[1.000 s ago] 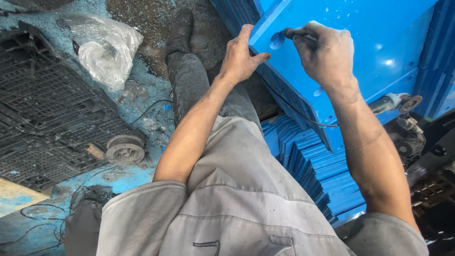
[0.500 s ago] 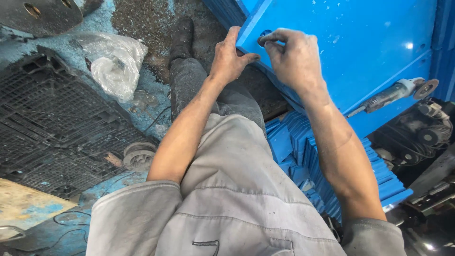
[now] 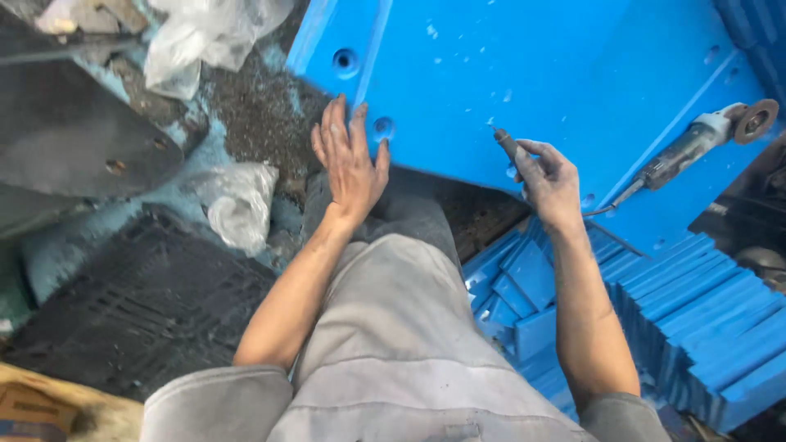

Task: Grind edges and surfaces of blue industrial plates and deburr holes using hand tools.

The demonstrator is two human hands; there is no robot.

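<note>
Two bare hands work at a large blue plastic panel (image 3: 524, 74). The left hand (image 3: 350, 160) lies flat at its lower edge, fingers spread wide beside a drilled hole (image 3: 382, 128). The right hand (image 3: 547, 182) has its fingers closed around a small dark hand tool (image 3: 506, 144), tip against the panel. An angle grinder (image 3: 704, 139) rests on the panel, well apart.

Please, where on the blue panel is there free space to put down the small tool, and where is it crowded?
The blue panel is bare between the left hand, the right hand and the grinder, apart from small chips. Its upper middle is free too. It is crowded below the right hand, where blue blocks are stacked, and left, with plastic bags and rubble.
</note>
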